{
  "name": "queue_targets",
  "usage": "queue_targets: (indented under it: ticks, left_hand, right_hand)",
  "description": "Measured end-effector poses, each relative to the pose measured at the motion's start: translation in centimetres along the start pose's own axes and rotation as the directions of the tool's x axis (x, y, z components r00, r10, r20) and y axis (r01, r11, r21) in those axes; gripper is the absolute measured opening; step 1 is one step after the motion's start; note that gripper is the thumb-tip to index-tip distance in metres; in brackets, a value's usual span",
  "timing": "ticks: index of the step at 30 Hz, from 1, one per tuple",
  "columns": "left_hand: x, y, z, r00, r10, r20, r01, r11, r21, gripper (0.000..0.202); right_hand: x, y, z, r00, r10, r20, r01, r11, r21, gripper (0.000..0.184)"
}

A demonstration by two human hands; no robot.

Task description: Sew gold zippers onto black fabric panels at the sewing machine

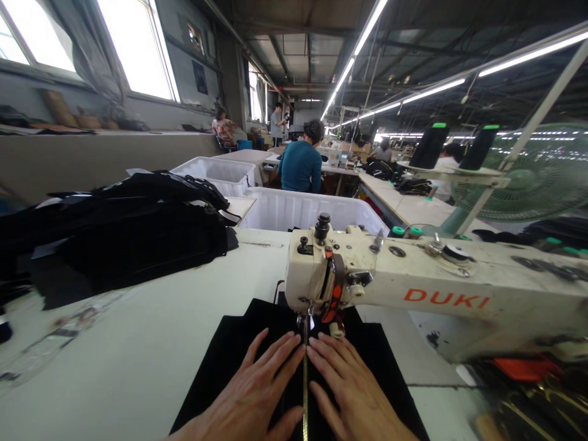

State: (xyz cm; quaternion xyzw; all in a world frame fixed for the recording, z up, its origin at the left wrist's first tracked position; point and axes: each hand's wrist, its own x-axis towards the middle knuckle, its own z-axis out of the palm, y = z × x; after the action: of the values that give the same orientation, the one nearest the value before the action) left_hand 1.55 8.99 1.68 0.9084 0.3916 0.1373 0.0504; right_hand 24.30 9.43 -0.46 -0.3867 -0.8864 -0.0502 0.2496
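Note:
A black fabric piece (220, 355) lies flat under the head of a sewing machine (441, 288). A gold-toothed zipper (305, 392) runs down its middle toward the presser foot (304, 321). My left hand (261, 389) rests flat on the fabric left of the zipper, fingers stretched out. On the other side, my right hand (351, 389) presses flat too, its fingers extended. Both sets of fingertips lie close to the presser foot, beside the zipper teeth. The needle's point is too small to make out.
Stacked black fabric pieces (138, 239) cover the table's left. Behind the machine stand white plastic bins (312, 211). Black thread cones (427, 147) and a green fan (523, 174) are at right. A person in a teal top (299, 165) sits ahead, facing away.

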Motion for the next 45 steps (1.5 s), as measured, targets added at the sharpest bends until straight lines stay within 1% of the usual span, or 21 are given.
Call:
queue_targets:
  ticks: [4,9,15,21,23,26,29,32,36,40,45]
  left_hand:
    - [-0.2,0.1,0.0,1.0,0.002,-0.017,-0.002,1.0,-0.026,0.069]
    - [-0.1,0.0,0.2,0.999,0.006,-0.039,-0.007,1.0,-0.021,0.071]
    - [-0.2,-0.1,0.3,0.999,0.018,-0.032,-0.019,1.0,-0.025,0.072]
    - [-0.1,-0.1,-0.2,0.999,0.049,-0.001,-0.049,0.998,-0.046,0.078]
    - [0.0,-0.2,-0.3,0.999,0.051,-0.009,-0.052,0.997,-0.054,0.082]
    - [0.0,-0.2,-0.3,0.999,0.05,-0.01,-0.05,0.997,-0.062,0.085]
    - [-0.1,-0.2,-0.4,0.999,0.051,0.008,-0.05,0.997,-0.067,0.083]
    - [0.3,-0.3,-0.6,0.998,0.027,0.059,-0.023,0.998,-0.062,0.075]
    - [1.2,-0.7,-0.2,0.991,-0.007,0.13,0.014,0.998,-0.057,0.07]
    - [1.4,-1.0,0.3,0.993,-0.029,0.115,0.037,0.997,-0.064,0.069]
    - [1.3,-1.0,-0.1,0.996,-0.015,0.091,0.026,0.992,-0.122,0.068]
  right_hand:
    - [0.0,0.0,-0.2,1.0,-0.024,-0.013,0.024,1.0,-0.01,0.039]
    - [-0.2,0.2,-0.1,0.998,-0.037,0.052,0.039,0.999,-0.029,0.047]
    - [-0.2,0.1,0.1,1.0,0.002,0.023,-0.002,1.0,-0.01,0.041]
    - [-0.3,0.3,-0.1,0.993,-0.03,0.114,0.034,0.999,-0.032,0.051]
    - [-0.3,0.3,-0.1,0.996,-0.031,0.089,0.033,0.999,-0.024,0.05]
    - [0.0,0.1,-0.2,0.999,-0.035,0.007,0.035,0.999,-0.006,0.042]
    - [0.3,0.0,-0.3,0.998,-0.045,-0.033,0.045,0.999,-0.01,0.037]
    - [0.7,0.2,-0.3,0.999,-0.034,-0.001,0.034,0.999,-0.018,0.037]
    - [1.4,0.7,-0.4,0.997,0.035,0.069,-0.036,0.999,0.014,0.038]
    - [1.6,0.9,-0.3,0.995,0.049,0.088,-0.053,0.998,0.042,0.038]
    - [1.4,1.1,-0.2,0.991,0.025,0.135,-0.028,0.999,0.018,0.042]
